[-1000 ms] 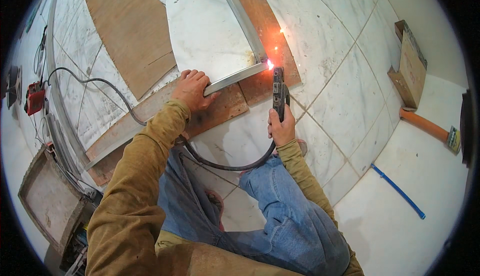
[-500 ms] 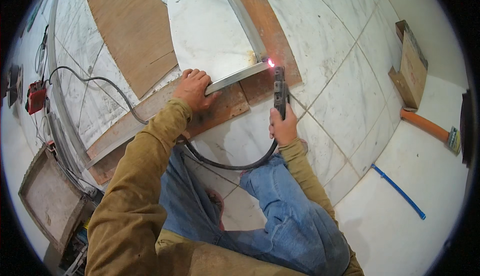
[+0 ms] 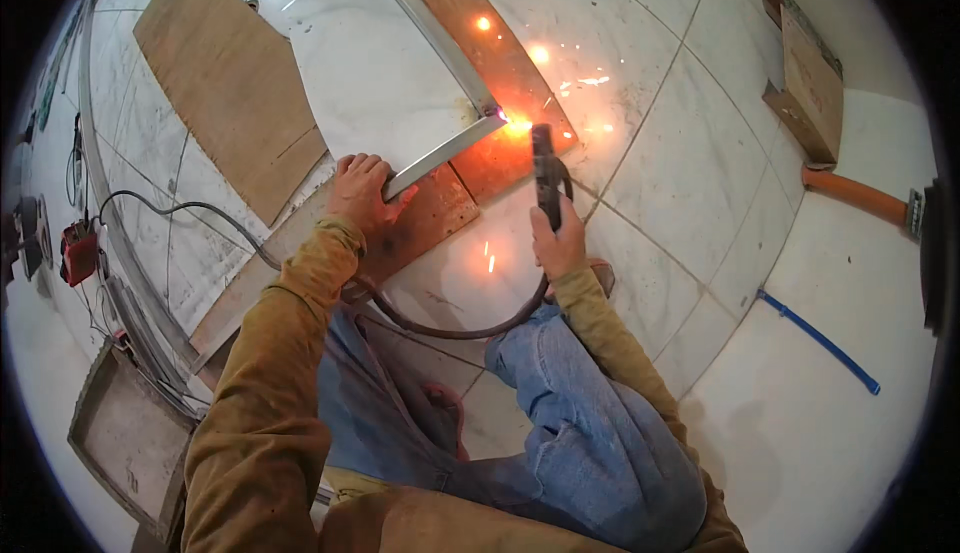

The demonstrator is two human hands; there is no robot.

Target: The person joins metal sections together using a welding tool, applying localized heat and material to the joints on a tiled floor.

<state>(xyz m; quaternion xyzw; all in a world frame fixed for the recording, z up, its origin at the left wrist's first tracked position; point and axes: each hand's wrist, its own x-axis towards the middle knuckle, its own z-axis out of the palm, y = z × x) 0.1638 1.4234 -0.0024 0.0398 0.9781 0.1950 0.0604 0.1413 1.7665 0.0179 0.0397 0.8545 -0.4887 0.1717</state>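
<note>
My right hand (image 3: pixel 560 241) is wrapped around a dark welding electrode holder (image 3: pixel 546 175), its head pointing away from me. A bright glow and flying sparks (image 3: pixel 516 126) sit at the corner where a short metal tube (image 3: pixel 448 156) meets a long metal tube (image 3: pixel 425 38). My left hand (image 3: pixel 361 191) grips the near end of the short tube, with the thumb below it and the fingers over the board side. Reddish-brown boards (image 3: pixel 425 228) lie under the tubes. From the holder, a black cable (image 3: pixel 450 333) loops across in front of my knees.
A cut brown board (image 3: pixel 225 83) lies on the marble-look tiles at the far left. A red device (image 3: pixel 79 253) with leads stands at the left, above a grey tray (image 3: pixel 130 428). On the right are a wooden piece (image 3: pixel 808 78), an orange pipe (image 3: pixel 855 195) and a blue hose (image 3: pixel 820 343).
The small pink glow at the tube corner has become a bright orange burst, with sparks scattering over board and floor. Both hands keep their holds; the whole view has shifted slightly.
</note>
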